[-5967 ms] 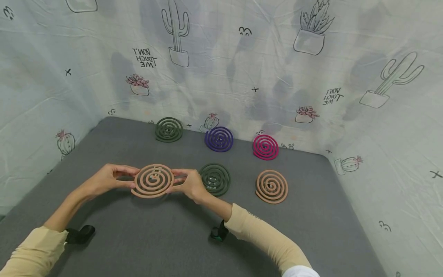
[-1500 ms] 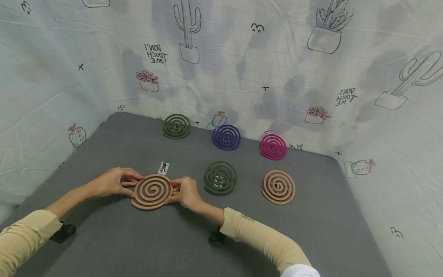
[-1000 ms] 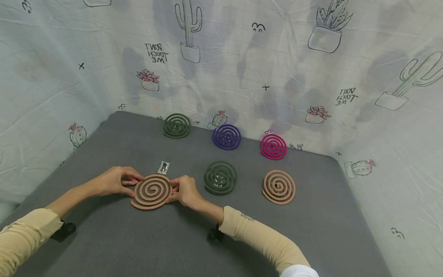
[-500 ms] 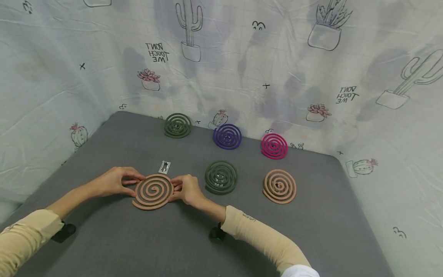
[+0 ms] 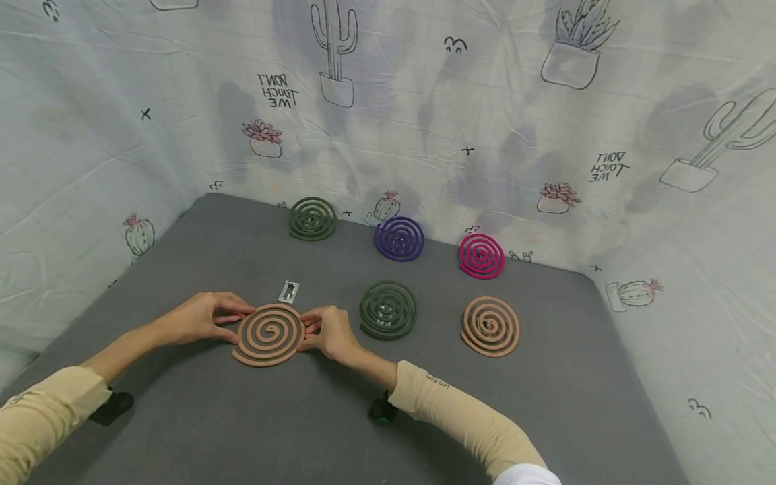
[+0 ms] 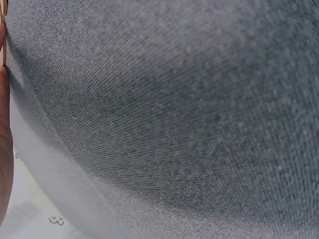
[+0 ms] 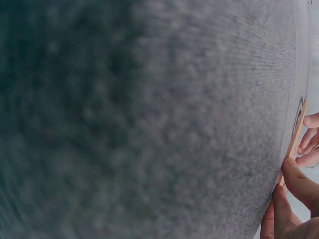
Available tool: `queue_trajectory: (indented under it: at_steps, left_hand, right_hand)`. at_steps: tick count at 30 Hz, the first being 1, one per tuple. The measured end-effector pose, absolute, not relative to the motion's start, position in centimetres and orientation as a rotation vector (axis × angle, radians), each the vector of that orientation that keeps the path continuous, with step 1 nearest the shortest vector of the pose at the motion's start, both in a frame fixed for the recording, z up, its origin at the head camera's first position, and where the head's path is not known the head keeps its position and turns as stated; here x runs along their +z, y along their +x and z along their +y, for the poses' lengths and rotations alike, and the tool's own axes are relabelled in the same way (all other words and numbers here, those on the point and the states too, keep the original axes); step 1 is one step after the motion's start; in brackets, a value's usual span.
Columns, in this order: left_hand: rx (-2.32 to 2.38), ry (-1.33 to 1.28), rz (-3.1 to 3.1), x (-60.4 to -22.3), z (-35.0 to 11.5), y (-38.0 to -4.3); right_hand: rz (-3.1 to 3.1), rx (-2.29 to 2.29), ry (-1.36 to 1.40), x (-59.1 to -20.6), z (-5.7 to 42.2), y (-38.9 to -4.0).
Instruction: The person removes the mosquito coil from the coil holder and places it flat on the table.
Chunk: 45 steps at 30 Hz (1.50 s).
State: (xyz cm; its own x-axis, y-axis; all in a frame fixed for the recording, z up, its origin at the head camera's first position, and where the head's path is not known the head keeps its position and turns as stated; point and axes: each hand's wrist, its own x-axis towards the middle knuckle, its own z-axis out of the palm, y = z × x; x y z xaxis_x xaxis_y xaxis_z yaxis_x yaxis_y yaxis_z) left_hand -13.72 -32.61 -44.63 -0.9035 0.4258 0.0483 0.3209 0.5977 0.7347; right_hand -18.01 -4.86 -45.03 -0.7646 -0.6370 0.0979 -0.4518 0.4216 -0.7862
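Note:
In the head view, a tan mosquito coil (image 5: 271,335) lies low over the grey table, its loose outer end toward the front left. My left hand (image 5: 200,318) pinches its left edge between thumb and fingers. Across from it, my right hand (image 5: 330,331) pinches the right edge. Just behind the coil lies a small metal coil stand (image 5: 288,292). The right wrist view shows the coil (image 7: 296,132) edge-on, gripped from both sides. At the left border of the left wrist view, only a strip of my left hand (image 6: 4,149) shows.
A dark green coil (image 5: 389,310) and another tan coil (image 5: 490,327) lie to the right. Along the back are a green coil (image 5: 312,219), a purple coil (image 5: 399,238) and a pink coil (image 5: 481,256). Printed cloth (image 5: 412,101) hangs behind the grey table (image 5: 273,431).
Six seconds ago both hands held the tan coil higher, with metal showing at its middle. Now it is lower and the stand shows behind it. Over the last second the hands stay nearly still.

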Motion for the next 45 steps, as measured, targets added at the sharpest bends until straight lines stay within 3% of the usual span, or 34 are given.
queue_trajectory:
  at_steps: [13, 22, 34, 45]
  left_hand:
    - [1.456, 0.547, 2.567, -45.0, -32.6, -13.2]
    - [1.645, 0.531, 2.645, -44.4, -31.2, -12.2]
    - [1.677, 0.400, 2.754, -43.0, -25.7, -12.0]
    - [1.740, 0.390, 2.696, -43.2, -19.7, -13.9]
  right_hand:
    - [2.393, -1.416, -0.991, -45.4, -4.1, -18.2]
    - [2.343, -1.483, -0.962, -43.6, -2.4, -18.7]
    - [2.140, -1.705, -0.888, -43.1, 1.6, -18.2]
    - [2.152, -1.788, -0.812, -42.9, 6.5, -17.9]
